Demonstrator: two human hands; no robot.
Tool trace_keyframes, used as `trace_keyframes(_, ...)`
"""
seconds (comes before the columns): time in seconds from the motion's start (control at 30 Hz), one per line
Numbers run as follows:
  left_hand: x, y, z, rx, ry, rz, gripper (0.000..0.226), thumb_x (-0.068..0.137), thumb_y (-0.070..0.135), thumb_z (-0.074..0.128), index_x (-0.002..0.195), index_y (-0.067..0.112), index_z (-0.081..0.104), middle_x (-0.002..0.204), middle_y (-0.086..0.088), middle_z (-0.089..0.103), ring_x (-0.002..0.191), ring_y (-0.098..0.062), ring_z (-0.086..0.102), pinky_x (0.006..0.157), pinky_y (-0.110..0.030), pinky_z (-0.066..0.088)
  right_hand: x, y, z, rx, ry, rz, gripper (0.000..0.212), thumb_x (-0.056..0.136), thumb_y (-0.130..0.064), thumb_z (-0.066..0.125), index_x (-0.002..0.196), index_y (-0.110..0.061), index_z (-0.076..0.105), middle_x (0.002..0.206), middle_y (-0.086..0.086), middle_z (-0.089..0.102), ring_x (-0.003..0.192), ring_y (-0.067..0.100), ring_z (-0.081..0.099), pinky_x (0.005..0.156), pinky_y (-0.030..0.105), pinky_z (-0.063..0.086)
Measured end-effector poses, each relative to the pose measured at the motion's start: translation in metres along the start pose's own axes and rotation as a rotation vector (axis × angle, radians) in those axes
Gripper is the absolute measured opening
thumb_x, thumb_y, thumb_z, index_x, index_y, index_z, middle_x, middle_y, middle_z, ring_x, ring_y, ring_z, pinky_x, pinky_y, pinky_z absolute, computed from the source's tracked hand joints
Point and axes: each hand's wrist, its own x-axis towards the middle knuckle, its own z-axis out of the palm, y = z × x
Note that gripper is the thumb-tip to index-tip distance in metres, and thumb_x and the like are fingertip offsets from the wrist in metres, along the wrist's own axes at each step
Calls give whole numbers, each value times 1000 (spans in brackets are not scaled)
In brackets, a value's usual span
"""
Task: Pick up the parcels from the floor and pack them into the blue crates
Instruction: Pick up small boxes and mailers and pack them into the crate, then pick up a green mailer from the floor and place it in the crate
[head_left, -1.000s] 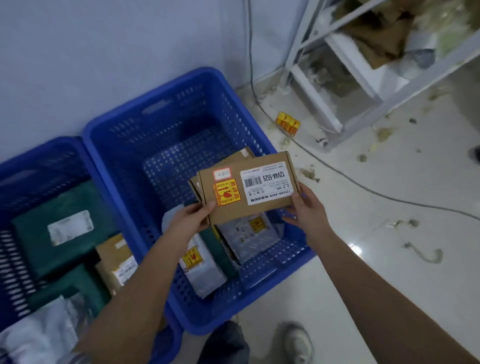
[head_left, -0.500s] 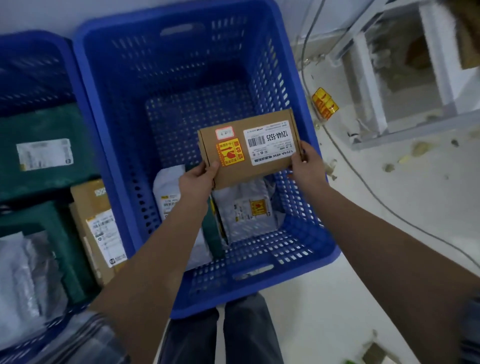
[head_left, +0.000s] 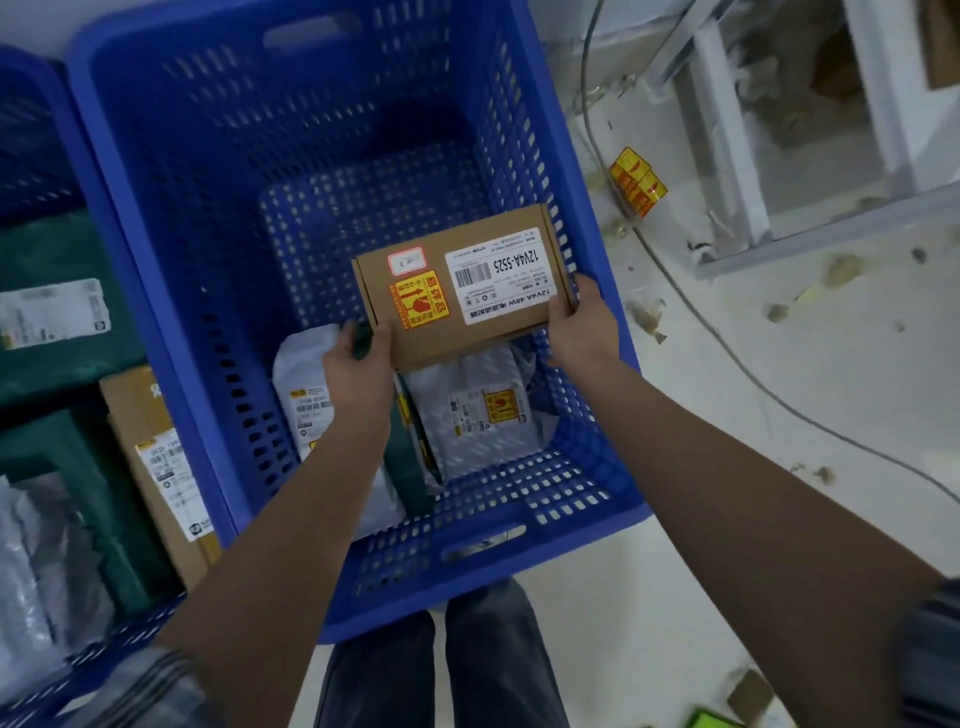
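While both hands hold it by its short ends, a brown cardboard parcel (head_left: 460, 283) hangs level inside the blue crate (head_left: 587, 291), above grey mailer bags (head_left: 470, 410), likely for flat stacking. Left hand (head_left: 358, 371) and right hand (head_left: 582, 325) fingers grip it.

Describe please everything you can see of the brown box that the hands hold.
The box is flat, brown cardboard, closed, and looks undamaged. Its top carries a white shipping label with a barcode, a yellow and red sticker and a small white sticker with a red border. It is held slightly tilted over the crate, above grey bags. The left hand grips its near left corner, the right hand its near right corner.
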Motion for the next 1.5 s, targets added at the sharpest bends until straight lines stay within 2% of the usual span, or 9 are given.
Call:
trace_keyframes(0.13,-4,1,-2,186,199,-108,66,97,44,39,150,12,19,157,-10,14,141,-26,21,110,-39,25,-28,10,-15,119,229,-1,30,98,-28,40,123,-12,48,100,8,64,91,28,64,73,36,51)
trace_keyframes(0.33,-64,-24,3,203,267,137,58,98,33,36,145,1,26,147,-17,27,135,-24,29,108,-29,24,-100,83,-18,610,552,184,11,93,-20,44,97,-16,54,73,-7,55,69,25,60,67,42,52)
trace_keyframes(0.47,-109,-46,11,319,74,506,57,89,32,38,125,-11,43,124,-30,41,113,-34,42,87,-22,32,-149,177,-32,963,717,639,10,94,-14,38,96,-10,47,79,8,53,60,21,53,55,33,46)
trace_keyframes(0.57,-131,-59,21,437,-16,648,56,86,34,35,119,-10,45,119,-29,43,103,-37,46,81,-31,35,-203,255,-45,1158,582,883,20,97,-20,36,109,-5,42,82,11,54,63,21,54,54,30,45)
trace_keyframes(0.77,-155,-84,24,1079,-345,1151,40,94,21,49,121,-9,45,118,-31,46,99,-46,50,83,-54,44,-308,356,-56,1045,532,1001,24,99,-23,35,109,-3,43,97,22,55,62,24,54,55,29,43)
trace_keyframes(1.07,-278,-194,49,1285,-820,1566,40,85,24,38,110,-2,53,113,-22,58,102,-35,52,90,-44,38,-399,431,4,1374,524,1145,23,100,-25,33,103,-3,42,78,11,52,61,23,52,55,29,43)
trace_keyframes(1.2,-336,-280,42,1657,-925,1404,36,76,18,44,95,-8,58,93,-26,59,79,-39,61,69,-42,51,-436,455,20,1500,481,1120,23,101,-22,33,86,-7,42,73,11,48,57,22,48,53,26,38)
trace_keyframes(1.33,-402,-341,46,1856,-808,945,36,89,21,53,111,-7,49,117,-25,48,109,-37,49,89,-42,41,-485,509,25,1550,494,1174,19,99,-22,39,99,-4,41,78,12,53,61,22,52,55,30,42)
trace_keyframes(1.5,-443,-401,69,1944,-911,1060,37,92,26,49,116,-2,48,120,-20,47,112,-34,48,91,-40,41,-526,593,32,1550,518,1220,11,95,-12,44,100,-2,43,76,11,53,60,20,50,55,28,42)
